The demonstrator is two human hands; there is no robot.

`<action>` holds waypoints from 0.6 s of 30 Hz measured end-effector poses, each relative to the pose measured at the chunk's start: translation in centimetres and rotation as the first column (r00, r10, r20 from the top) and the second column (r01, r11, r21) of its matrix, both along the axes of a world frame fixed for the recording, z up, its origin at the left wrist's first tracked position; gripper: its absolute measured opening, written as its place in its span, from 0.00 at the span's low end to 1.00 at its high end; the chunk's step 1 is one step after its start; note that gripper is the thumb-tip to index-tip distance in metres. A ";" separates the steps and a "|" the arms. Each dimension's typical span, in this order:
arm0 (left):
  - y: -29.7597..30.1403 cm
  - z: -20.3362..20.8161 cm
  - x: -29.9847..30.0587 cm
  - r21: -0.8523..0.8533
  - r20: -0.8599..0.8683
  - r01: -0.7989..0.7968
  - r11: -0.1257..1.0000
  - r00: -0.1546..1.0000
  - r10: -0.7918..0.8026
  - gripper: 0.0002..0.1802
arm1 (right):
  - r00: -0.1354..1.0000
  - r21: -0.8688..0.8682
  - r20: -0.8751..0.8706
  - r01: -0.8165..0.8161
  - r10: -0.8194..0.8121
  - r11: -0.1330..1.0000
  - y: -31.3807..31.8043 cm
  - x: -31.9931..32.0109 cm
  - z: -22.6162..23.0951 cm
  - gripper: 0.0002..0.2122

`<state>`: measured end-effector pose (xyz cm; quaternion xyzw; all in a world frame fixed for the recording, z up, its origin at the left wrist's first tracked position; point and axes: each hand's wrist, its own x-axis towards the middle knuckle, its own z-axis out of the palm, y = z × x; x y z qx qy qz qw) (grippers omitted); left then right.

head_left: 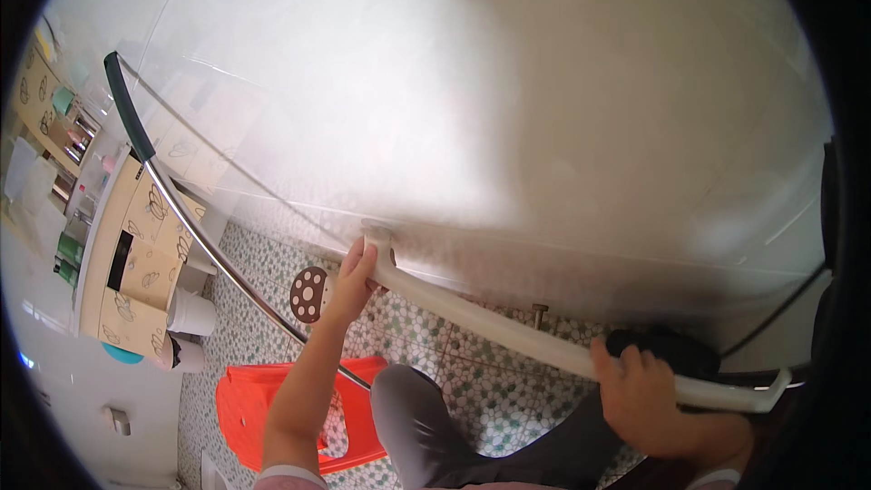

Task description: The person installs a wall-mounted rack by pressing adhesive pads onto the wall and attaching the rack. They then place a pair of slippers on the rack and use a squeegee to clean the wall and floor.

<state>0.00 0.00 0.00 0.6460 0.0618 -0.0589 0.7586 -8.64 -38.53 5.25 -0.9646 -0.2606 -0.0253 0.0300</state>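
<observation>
A long white grab bar [508, 332] with bent ends slants across the view, along the foot of a glossy white tiled wall. My left hand [352, 279] is closed round its left end, which meets or nearly meets the wall. Farther right, my right hand [639, 396] grips the bar from above, short of its upturned right end. Part of the grip is hidden under the fingers. Left of my left forearm, a metal pole [222, 259] with a dark green handle [130, 107] leans up toward the wall, its lower end running behind that forearm.
A red plastic stool [247, 416] stands beside my left arm on the patterned floor. At left are a cream vanity cabinet [136, 286] and a white bucket [191, 314]. A brown spotted mushroom shape [310, 294] and a small metal tap [540, 314] lie near the wall; a black object [694, 351] sits right.
</observation>
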 end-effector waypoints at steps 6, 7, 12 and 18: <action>-0.3 -1.5 0.0 -0.047 0.167 0.002 0.999 0.986 0.006 0.19 | 0.998 0.118 -0.041 -0.036 0.041 0.992 0.2 -0.8 -0.8 0.22; -0.2 -1.4 0.1 -0.040 0.174 0.022 0.999 0.985 -0.014 0.19 | 0.999 0.130 -0.033 -0.032 0.037 0.991 0.3 -0.6 -0.9 0.22; 0.2 -1.7 0.1 -0.066 0.169 0.073 0.995 0.984 -0.061 0.19 | 0.999 0.145 -0.021 -0.032 0.035 0.989 0.0 -0.3 -1.1 0.21; 0.2 -1.3 0.2 -0.097 0.107 0.060 0.993 0.993 -0.049 0.19 | 0.998 0.174 -0.054 -0.022 0.032 0.985 -0.2 0.0 -0.7 0.22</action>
